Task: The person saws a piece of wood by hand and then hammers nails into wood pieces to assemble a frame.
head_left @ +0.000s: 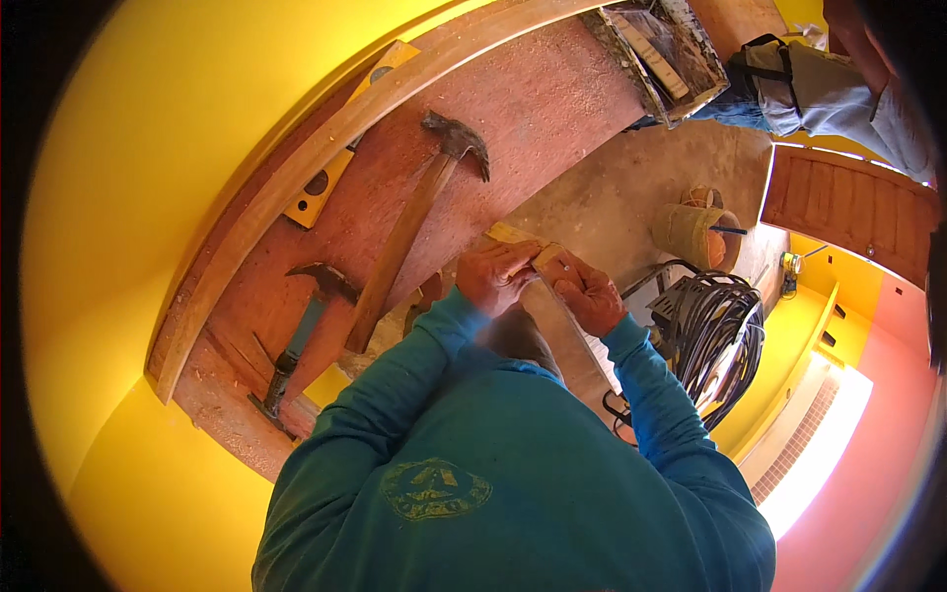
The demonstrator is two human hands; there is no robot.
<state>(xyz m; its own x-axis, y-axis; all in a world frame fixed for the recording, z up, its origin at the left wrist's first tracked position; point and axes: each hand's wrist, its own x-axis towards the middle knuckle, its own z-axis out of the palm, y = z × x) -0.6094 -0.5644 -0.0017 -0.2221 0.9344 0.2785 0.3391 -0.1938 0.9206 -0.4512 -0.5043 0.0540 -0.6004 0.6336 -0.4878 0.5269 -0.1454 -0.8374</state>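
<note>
My left hand (493,277) is closed, its fingers bent together around one end of a short yellowish strip (544,258) that looks like wood. My right hand (590,296) pinches the same strip from the other side, thumb and fingers bent. Below the hands a long pale board (562,331) slants down toward my body. Just beyond my left hand another yellowish piece (508,234) shows, partly hidden by the fingers. Left of my hands, a claw hammer (402,242) with a wooden handle lies on the reddish work surface (533,109). Nearer lies a second hammer (304,331) with a teal-and-black handle.
A long wood strip (222,252) runs along the surface by the yellow wall, with a yellow spirit level (321,192) behind it. A worn wooden box (697,49) stands far right, near another person (824,89). Right are a bucket (681,235) and coiled black cable (725,331).
</note>
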